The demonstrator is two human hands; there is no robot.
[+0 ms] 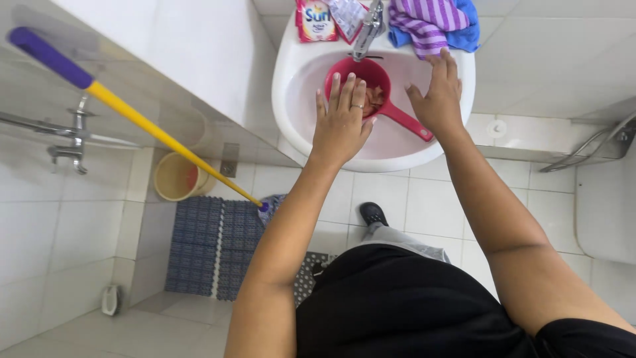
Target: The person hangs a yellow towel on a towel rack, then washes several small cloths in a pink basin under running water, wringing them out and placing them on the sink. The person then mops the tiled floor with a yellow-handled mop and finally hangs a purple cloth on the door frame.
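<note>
— Where's the red scoop (363, 85)?
— In the white sink (291, 99), under the tap (368, 30).
— Held?
— No. Left hand (342, 119) lies flat over its rim, right hand (437, 96) spread beside the handle; neither grasps.

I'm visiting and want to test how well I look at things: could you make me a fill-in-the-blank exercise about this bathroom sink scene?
1. The red dipper sits inside the white ____.
2. The left hand wears a ____ on one finger.
3. The striped cloth beside the tap is purple and ____.
4. The mop handle is yellow with a ____ grip.

Missing words: sink; ring; white; purple
</note>
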